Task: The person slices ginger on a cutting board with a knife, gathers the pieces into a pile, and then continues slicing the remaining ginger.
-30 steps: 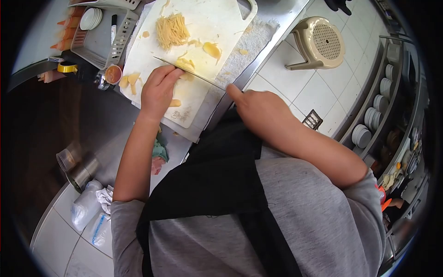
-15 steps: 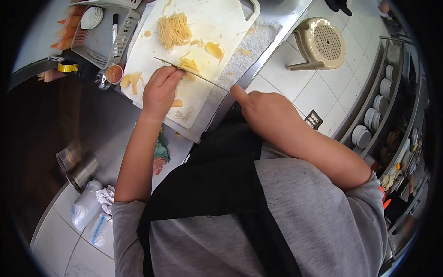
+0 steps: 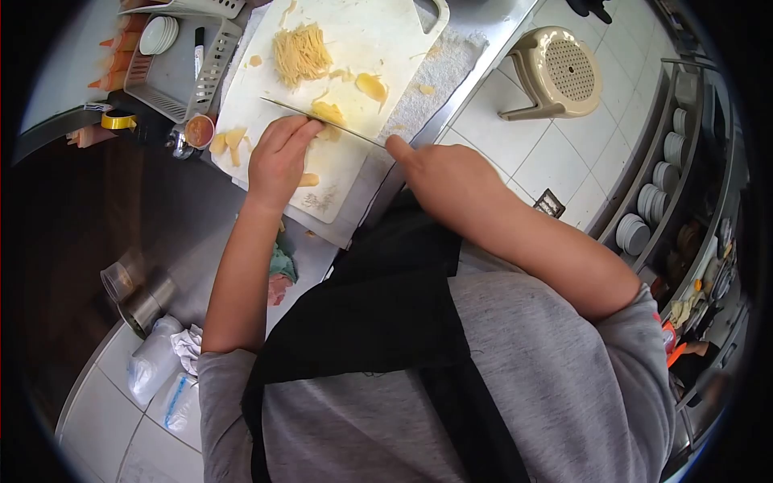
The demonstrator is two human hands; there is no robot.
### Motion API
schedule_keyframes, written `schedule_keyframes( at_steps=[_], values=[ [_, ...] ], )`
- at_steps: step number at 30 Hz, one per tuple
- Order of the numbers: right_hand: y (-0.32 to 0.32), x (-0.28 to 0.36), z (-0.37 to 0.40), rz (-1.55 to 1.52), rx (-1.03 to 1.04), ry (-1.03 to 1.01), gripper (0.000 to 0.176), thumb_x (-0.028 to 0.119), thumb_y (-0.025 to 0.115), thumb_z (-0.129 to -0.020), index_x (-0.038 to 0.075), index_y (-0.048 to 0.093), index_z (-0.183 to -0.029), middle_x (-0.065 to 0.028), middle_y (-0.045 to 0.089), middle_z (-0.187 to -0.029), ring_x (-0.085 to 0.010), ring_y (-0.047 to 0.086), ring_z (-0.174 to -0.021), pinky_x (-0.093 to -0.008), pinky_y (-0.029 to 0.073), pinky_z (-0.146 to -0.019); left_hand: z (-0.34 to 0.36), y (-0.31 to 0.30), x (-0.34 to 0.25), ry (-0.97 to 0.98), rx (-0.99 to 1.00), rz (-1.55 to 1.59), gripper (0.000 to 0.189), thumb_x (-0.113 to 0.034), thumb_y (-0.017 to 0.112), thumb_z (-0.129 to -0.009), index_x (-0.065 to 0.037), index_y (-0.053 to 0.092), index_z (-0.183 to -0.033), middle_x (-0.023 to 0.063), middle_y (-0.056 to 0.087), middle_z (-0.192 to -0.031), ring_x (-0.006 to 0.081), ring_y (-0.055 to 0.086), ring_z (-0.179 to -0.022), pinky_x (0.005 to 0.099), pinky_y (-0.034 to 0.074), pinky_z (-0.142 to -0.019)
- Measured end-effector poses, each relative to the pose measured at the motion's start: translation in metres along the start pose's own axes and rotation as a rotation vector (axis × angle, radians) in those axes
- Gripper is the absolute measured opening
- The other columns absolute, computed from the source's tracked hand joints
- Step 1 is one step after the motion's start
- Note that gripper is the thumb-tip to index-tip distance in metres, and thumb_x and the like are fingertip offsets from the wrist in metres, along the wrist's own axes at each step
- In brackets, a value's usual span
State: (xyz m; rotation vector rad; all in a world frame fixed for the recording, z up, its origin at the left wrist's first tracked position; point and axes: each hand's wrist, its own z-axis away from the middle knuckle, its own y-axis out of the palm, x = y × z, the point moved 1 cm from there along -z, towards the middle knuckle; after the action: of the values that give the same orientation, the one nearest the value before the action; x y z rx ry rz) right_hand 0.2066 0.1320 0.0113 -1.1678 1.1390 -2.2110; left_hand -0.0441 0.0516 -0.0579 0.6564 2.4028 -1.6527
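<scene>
My right hand [image 3: 439, 171] is wrapped around the handle of a kitchen knife [image 3: 354, 131]. Its long blade crosses the white cutting board [image 3: 338, 193]. My left hand [image 3: 278, 157] rests on the board with fingers bent and pressed together, pinning a yellow food piece that is mostly hidden beside the blade. Just beyond the knife lie thin yellow slices [image 3: 328, 111]. A heap of thin yellow strips [image 3: 301, 53] sits farther up the board, with a flat yellow slice [image 3: 371, 87] to its right. Several pale offcuts [image 3: 233, 143] lie at the left edge.
A grey towel [image 3: 451, 64] lies under the board on the metal counter. Left of the board are a small cup of orange-red contents [image 3: 199, 130] and a grey plastic basket [image 3: 181, 105] with white dishes. A beige stool [image 3: 564, 72] stands on the tiled floor; stacked plates [image 3: 632, 235] fill shelves at right.
My right hand and the knife have shifted slightly left and up, toward my left hand. My left hand stays in nearly the same place.
</scene>
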Motion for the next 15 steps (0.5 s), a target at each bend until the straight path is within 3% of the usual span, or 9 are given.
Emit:
schedule_keyframes(
  at_steps=[5,7,11,13,15],
  values=[
    [0.009,0.001,-0.001,-0.002,0.027,0.019,0.019,0.005,0.055,-0.089,0.002,0.051,-0.107,-0.0163,0.068,-0.072,-0.0357,0.071,-0.068,-0.0452,0.056,-0.054,0.001,0.001,-0.001,0.003,-0.001,-0.018,0.031,0.007,0.068,-0.076,-0.007,0.072,-0.104,0.0058,0.066,-0.101,0.0255,0.066,-0.093,0.034,0.055,-0.079],
    [0.013,0.002,-0.01,-0.01,0.117,0.093,0.029,0.003,0.052,-0.089,0.003,0.051,-0.118,-0.0159,0.068,-0.077,-0.0347,0.07,-0.07,-0.0454,0.056,-0.059,0.0,-0.002,0.0,0.003,0.001,-0.027,0.031,0.006,0.068,-0.076,-0.007,0.072,-0.104,0.0058,0.066,-0.102,0.0255,0.066,-0.093,0.034,0.055,-0.079],
    [0.016,0.0,-0.01,-0.005,0.12,0.088,0.03,0.004,0.051,-0.09,0.003,0.051,-0.12,-0.0166,0.069,-0.078,-0.0355,0.071,-0.072,-0.0461,0.056,-0.059,-0.001,-0.003,-0.003,0.018,0.02,-0.072,0.033,0.005,0.068,-0.075,-0.009,0.072,-0.105,0.0053,0.067,-0.103,0.0252,0.066,-0.094,0.034,0.056,-0.079],
    [0.02,-0.002,-0.01,-0.023,0.036,0.061,0.019,0.005,0.055,-0.089,0.002,0.051,-0.108,-0.0171,0.069,-0.074,-0.0353,0.072,-0.071,-0.0447,0.056,-0.056,0.001,-0.003,-0.003,0.023,0.021,-0.086,0.034,0.005,0.068,-0.075,-0.009,0.072,-0.105,0.0051,0.067,-0.104,0.0251,0.066,-0.094,0.034,0.056,-0.078],
    [0.019,-0.002,-0.011,-0.023,0.038,0.056,0.018,0.005,0.055,-0.089,0.002,0.051,-0.107,-0.017,0.069,-0.074,-0.0355,0.072,-0.072,-0.045,0.056,-0.056,0.002,-0.003,-0.002,0.027,0.021,-0.065,0.033,0.005,0.068,-0.076,-0.01,0.072,-0.105,0.0048,0.067,-0.104,0.0251,0.067,-0.094,0.0341,0.056,-0.079]
  ],
)
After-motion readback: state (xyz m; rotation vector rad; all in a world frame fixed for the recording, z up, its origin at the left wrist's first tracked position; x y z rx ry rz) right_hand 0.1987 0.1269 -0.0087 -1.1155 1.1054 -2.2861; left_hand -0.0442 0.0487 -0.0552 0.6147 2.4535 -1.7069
